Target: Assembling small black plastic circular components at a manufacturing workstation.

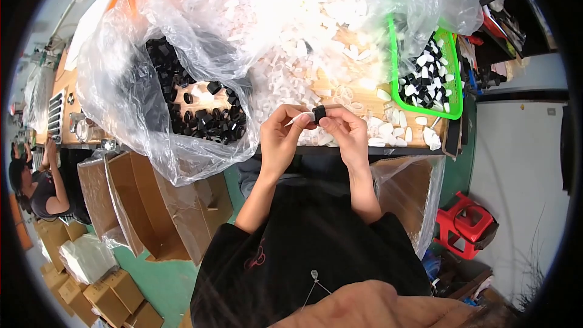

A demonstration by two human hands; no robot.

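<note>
Our left hand (279,141) pinches a white piece (303,119) against the black piece (319,113) our right hand (348,135) grips. Black-and-white pieces (426,78) in the green basket (395,82), beyond our right hand, look done; loose white parts (285,82) ahead and black parts (221,124) leftward seem left.

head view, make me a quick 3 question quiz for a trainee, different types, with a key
1. Multiple choice: what colour is the basket?
A) red
B) green
C) orange

2. True or false: the left hand holds a white piece and the right hand a black piece.

3. Fill in: the open bag left of the hands holds ____ parts.

Key: 1 B; 2 true; 3 black
</note>
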